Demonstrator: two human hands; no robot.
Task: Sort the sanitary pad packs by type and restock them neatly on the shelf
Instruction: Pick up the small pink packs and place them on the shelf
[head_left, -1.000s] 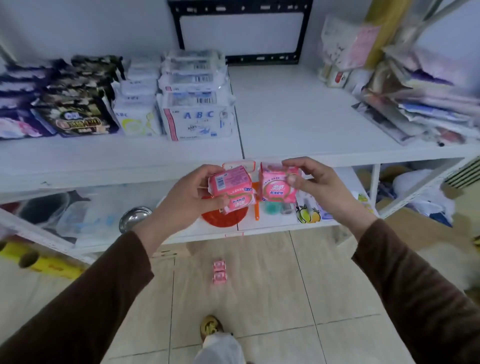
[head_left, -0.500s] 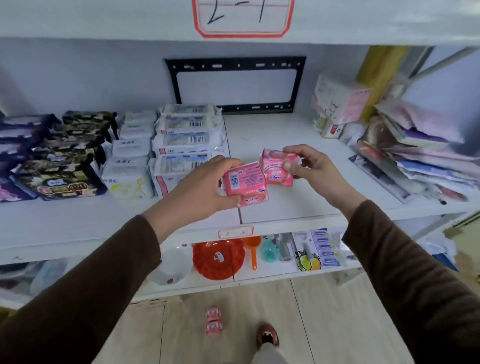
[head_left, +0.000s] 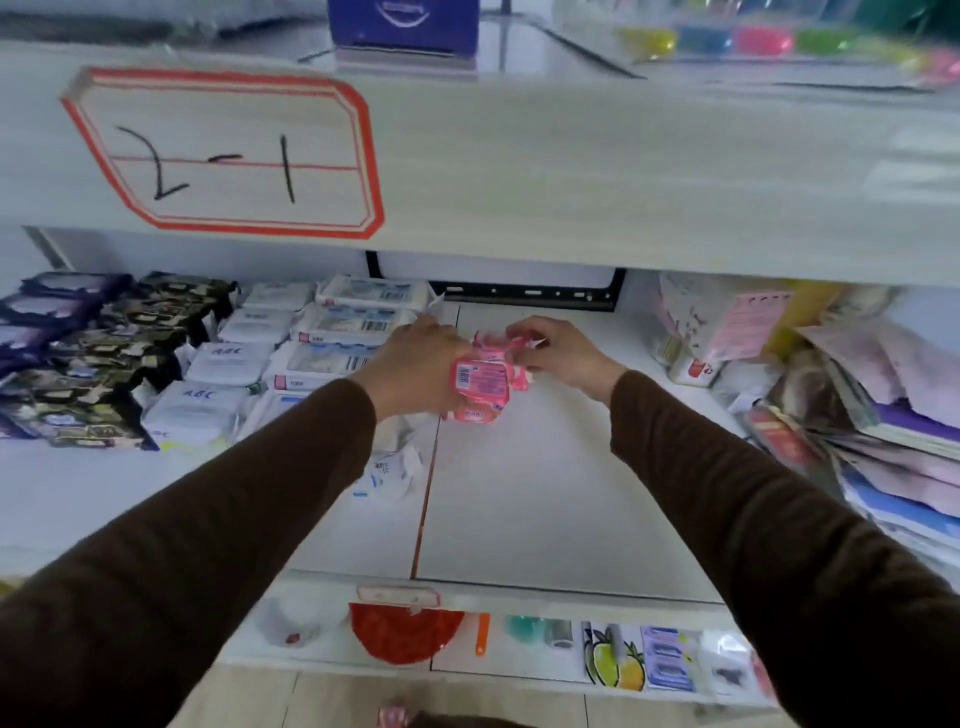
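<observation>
My left hand (head_left: 415, 369) grips small pink sanitary pad packs (head_left: 480, 382), stacked and resting on the white shelf (head_left: 545, 493) near its middle seam. My right hand (head_left: 558, 351) pinches another pink pack (head_left: 511, 345) at the top of that stack, touching the ones below. Just left of the pink packs stand white ABC packs (head_left: 213, 405) and taller white packs with barcodes (head_left: 358, 322). Dark patterned packs (head_left: 104, 364) fill the far left of the shelf.
A messy heap of pink, purple and blue packs (head_left: 883, 415) lies at the shelf's right end. The upper shelf edge carries a label reading 2-1 (head_left: 223, 156). A black frame (head_left: 519, 291) sits at the back wall. Household goods, among them a red plastic item (head_left: 405, 631), fill the lower shelf.
Both hands have risen from below the shelf edge and reached deep onto the shelf, bringing the pink packs together beside the white packs. The camera has tilted up and moved closer.
</observation>
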